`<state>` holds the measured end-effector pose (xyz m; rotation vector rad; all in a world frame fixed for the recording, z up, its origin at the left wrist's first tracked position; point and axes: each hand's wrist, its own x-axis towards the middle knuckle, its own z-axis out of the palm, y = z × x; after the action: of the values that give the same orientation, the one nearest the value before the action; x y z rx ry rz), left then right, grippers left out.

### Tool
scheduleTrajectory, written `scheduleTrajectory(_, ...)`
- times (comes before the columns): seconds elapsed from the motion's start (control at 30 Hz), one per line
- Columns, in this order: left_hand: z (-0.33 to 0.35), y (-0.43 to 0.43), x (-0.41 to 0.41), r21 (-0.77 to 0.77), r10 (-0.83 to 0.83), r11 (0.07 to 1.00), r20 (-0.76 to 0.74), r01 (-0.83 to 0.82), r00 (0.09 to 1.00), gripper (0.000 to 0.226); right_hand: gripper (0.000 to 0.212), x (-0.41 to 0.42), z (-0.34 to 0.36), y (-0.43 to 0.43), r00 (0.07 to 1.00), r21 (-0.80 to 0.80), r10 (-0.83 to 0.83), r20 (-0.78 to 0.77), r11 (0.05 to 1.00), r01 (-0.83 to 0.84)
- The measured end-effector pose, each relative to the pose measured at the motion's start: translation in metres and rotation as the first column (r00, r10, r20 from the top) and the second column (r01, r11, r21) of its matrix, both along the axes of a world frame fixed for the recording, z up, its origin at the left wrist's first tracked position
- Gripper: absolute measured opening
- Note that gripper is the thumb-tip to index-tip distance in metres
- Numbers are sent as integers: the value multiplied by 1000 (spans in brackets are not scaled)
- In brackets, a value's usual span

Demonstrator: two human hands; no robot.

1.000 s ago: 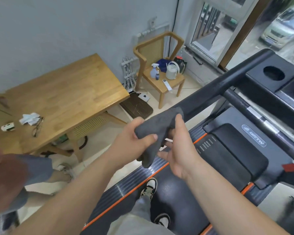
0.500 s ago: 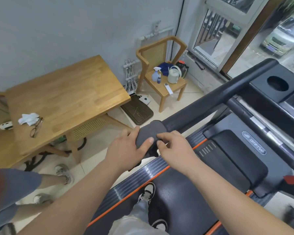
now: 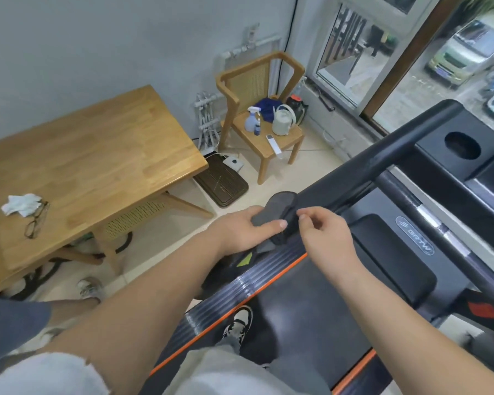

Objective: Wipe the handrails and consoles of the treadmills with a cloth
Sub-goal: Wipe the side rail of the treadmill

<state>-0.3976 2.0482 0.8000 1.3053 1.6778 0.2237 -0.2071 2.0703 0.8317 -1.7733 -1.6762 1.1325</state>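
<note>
Both hands have shifted on the grey cloth [image 3: 272, 210] since a second ago: the right hand [image 3: 327, 240], then palm-up beneath it, is now turned palm-down, and the cloth, which hung loose, is bunched tightly over the near end of the handrail [image 3: 382, 156].

The cloth is soft, matte and felt-like. It is moulded round the rounded end of the smooth black tubular handrail, which runs up to the far right into the boxy black plastic console [image 3: 428, 151] with a round cup hole.

The left hand [image 3: 240, 233] grips the cloth, thumb laid flat across its top and fingers curled round the far side. The right hand's fingers are curled close, with thumb and forefinger tips together on the cloth's darker right fold; they appear to pinch it.

Below lies the treadmill deck [image 3: 291, 292], dark rubbery belt edged with ribbed side rails and an orange stripe, and a rounded black motor cover [image 3: 391, 252]. A black-and-white sneaker [image 3: 240, 323] stands on the belt.

To the left is a rectangular wooden table [image 3: 103, 155] with a crumpled white tissue [image 3: 20, 203] and glasses [image 3: 36, 220]. Farther off, a wood-and-cane chair [image 3: 264, 81] carries a spray bottle [image 3: 251, 121] and a pale jug [image 3: 281, 125]. Another person's legs [image 3: 69, 306] show at near left.
</note>
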Motion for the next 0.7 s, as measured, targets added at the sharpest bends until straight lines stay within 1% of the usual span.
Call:
scheduleTrajectory(0.03,1,-18,-9,28,-13,1000,-30,14,999,74,23,-2,-1,2,1000,-6,-4,-17,1000,4)
scheduleTrajectory(0.1,1,-60,-23,113,-24,993,-181,45,983,84,20,-5,-2,4,998,-17,0,-57,1000,-1)
scheduleTrajectory(0.17,-2,-100,-30,220,64,975,-307,5,950,88,18,-5,-1,5,995,-32,12,-94,999,-15)
scheduleTrajectory(0.23,-8,-120,-24,300,166,953,-396,-44,903,82,16,3,2,6,991,-38,22,-130,999,-27)
scheduleTrajectory(0.3,-11,-106,-11,318,208,947,-487,-49,849,74,15,14,5,7,989,-51,29,-146,998,-37)
scheduleTrajectory(0.37,-10,-59,11,289,143,957,-579,38,803,74,17,26,10,11,989,-58,8,-150,998,-17)
scheduleTrajectory(0.43,-6,-1,44,266,81,959,-588,98,805,74,18,38,16,17,989,-57,-19,-144,998,11)
scheduleTrajectory(0.5,-3,43,78,262,59,958,-573,115,817,74,19,51,20,23,992,-57,-22,-125,998,15)
scheduleTrajectory(0.53,-2,52,93,279,61,950,-602,138,796,74,19,57,21,26,993,-60,-19,-113,998,12)
scheduleTrajectory(0.63,1,33,106,332,67,907,-722,260,689,75,17,80,20,36,994,-89,-28,-105,996,18)
scheduleTrajectory(0.7,-6,1,95,389,77,858,-742,334,666,75,17,96,19,41,994,-76,-39,-102,997,31)
